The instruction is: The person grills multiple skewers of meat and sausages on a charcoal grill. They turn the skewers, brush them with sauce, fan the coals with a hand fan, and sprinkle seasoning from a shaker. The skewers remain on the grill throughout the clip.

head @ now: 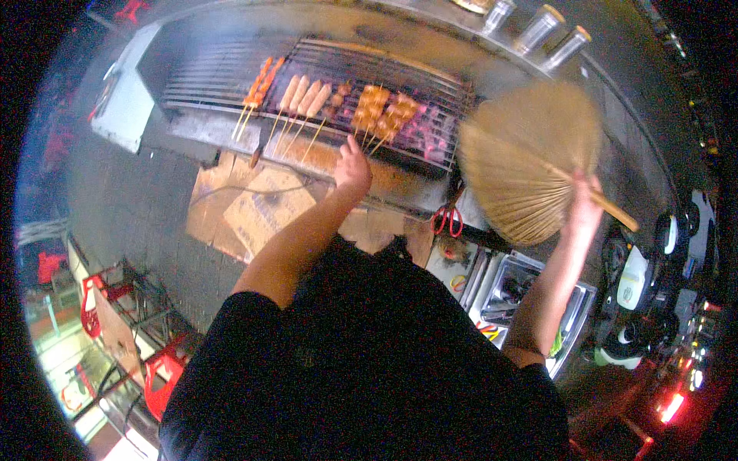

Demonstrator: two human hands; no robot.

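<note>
My right hand [585, 193] grips the wooden handle of a large pleated palm-leaf fan [524, 155], which is tilted beside the right end of a charcoal grill [311, 52]. At the near edge of the grill my left hand [353, 168] is just below the sticks of the skewered meat pieces [371, 106]; whether its fingers touch a stick I cannot tell. Farther left on the grate lie pale sausages on skewers [304, 97], with small dark pieces [340, 99] beside them and orange-red skewers [262, 82] beyond. Coals glow pink under the grate at the right.
Red-handled scissors [447, 221] hang by the grill's near right corner. Metal trays [513, 288] stand beneath my right forearm. Flattened cardboard [265, 201] lies below the grill's near side. Shaker-like metal containers [539, 29] stand beyond the grill. Red chairs [164, 374] are at lower left, motorbikes [631, 279] at right.
</note>
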